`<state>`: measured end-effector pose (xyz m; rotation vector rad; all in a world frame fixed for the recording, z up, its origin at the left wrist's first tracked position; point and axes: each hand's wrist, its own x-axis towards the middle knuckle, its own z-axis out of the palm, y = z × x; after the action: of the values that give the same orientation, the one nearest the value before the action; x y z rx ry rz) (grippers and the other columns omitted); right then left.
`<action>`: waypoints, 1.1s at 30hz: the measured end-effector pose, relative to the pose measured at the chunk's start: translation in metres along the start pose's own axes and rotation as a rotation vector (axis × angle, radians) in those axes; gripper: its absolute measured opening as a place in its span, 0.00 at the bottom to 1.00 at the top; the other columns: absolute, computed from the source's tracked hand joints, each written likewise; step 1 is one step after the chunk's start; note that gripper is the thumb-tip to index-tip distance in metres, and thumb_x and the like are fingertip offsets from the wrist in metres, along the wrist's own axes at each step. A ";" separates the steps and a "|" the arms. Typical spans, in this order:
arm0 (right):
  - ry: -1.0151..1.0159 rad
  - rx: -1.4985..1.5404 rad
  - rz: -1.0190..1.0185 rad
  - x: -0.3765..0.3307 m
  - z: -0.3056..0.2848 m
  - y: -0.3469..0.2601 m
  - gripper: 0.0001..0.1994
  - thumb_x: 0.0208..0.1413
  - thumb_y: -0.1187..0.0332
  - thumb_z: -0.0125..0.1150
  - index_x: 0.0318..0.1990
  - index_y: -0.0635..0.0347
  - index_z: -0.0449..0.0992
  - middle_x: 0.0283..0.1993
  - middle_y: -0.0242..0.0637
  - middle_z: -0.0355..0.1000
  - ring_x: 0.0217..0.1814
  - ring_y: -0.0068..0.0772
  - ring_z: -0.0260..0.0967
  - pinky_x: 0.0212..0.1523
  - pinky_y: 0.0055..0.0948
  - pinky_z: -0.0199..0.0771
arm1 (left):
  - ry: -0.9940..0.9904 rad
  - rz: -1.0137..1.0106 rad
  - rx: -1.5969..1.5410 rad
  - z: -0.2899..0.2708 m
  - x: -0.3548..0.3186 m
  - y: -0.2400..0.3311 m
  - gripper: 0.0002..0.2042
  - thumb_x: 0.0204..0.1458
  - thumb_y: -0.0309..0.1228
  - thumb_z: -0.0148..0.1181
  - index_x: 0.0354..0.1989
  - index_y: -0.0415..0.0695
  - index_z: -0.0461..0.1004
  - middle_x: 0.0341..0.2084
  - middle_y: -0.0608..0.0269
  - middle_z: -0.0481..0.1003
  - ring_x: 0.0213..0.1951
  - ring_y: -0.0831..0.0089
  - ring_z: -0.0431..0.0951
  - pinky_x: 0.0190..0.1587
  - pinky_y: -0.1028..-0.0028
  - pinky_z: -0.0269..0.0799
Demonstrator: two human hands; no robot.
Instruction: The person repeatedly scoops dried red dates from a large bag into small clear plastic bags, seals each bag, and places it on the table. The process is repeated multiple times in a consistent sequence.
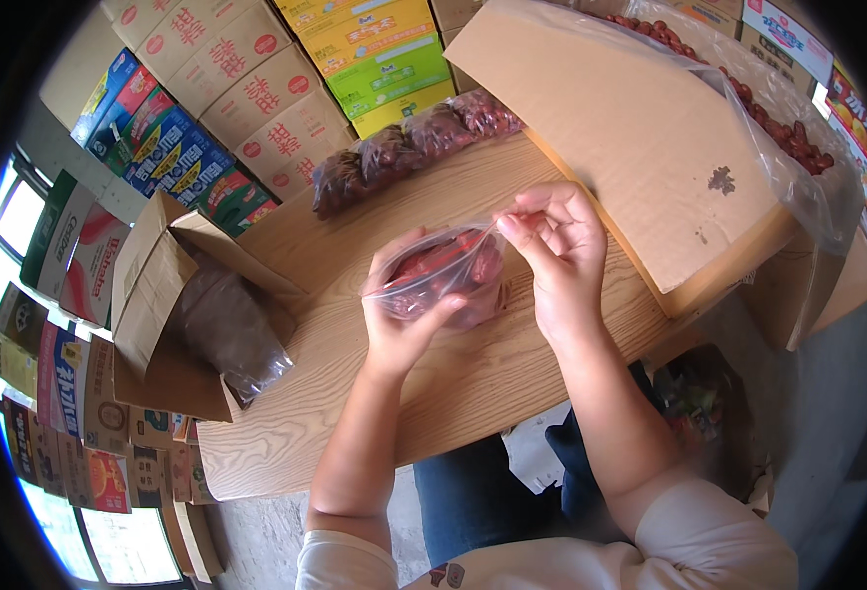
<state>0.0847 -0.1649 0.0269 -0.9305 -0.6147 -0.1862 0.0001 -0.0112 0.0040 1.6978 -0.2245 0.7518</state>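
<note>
A clear plastic bag [486, 295] of dark red dates stands on the wooden table in front of me, its mouth gathered toward the top. My left hand [394, 329] is wrapped round the bag's left side, with the thumb lying across its front. At the bag's upper right edge, my right hand [561, 241] pinches the rim between thumb and fingers, with a red strip along the mouth running to the fingertips. Behind it, several filled bags of dates [384, 157] lie in a row along the table's far side.
To the right, a large carton [640, 138] lined with clear plastic holds loose dates [787, 138]. An opened cardboard box [148, 305] on the left holds flat plastic bags [222, 310]. Stacked cartons [257, 98] rise behind the wooden table [473, 403].
</note>
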 end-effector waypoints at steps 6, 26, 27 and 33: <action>-0.030 0.142 0.264 0.003 -0.004 -0.006 0.10 0.52 0.80 0.62 0.40 0.59 0.71 0.36 0.30 0.71 0.41 0.19 0.69 0.47 0.21 0.67 | -0.051 -0.032 -0.134 -0.004 0.006 -0.005 0.35 0.41 0.30 0.75 0.57 0.33 0.63 0.52 0.48 0.73 0.53 0.61 0.74 0.59 0.63 0.67; -0.067 0.172 0.354 0.006 -0.017 -0.011 0.11 0.48 0.79 0.65 0.38 0.59 0.72 0.36 0.31 0.71 0.41 0.21 0.71 0.46 0.22 0.70 | -0.015 -0.011 -0.041 0.002 -0.003 0.010 0.27 0.49 0.24 0.67 0.56 0.33 0.62 0.48 0.44 0.75 0.50 0.61 0.77 0.56 0.65 0.70; -0.051 0.161 0.384 0.007 -0.019 -0.008 0.11 0.48 0.79 0.65 0.39 0.59 0.72 0.36 0.31 0.71 0.42 0.22 0.71 0.46 0.23 0.70 | -0.029 -0.019 -0.046 0.000 -0.001 0.005 0.29 0.47 0.27 0.69 0.56 0.33 0.61 0.50 0.45 0.74 0.51 0.61 0.76 0.56 0.65 0.69; -0.087 0.213 0.387 0.006 -0.016 -0.010 0.10 0.49 0.78 0.64 0.38 0.58 0.72 0.36 0.30 0.71 0.41 0.20 0.68 0.46 0.22 0.69 | -0.078 -0.078 -0.211 0.003 0.004 0.006 0.26 0.46 0.26 0.69 0.54 0.33 0.67 0.49 0.50 0.75 0.50 0.63 0.76 0.57 0.65 0.69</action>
<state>0.0922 -0.1830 0.0295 -0.8363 -0.5120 0.2623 0.0006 -0.0153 0.0110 1.5275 -0.2803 0.5837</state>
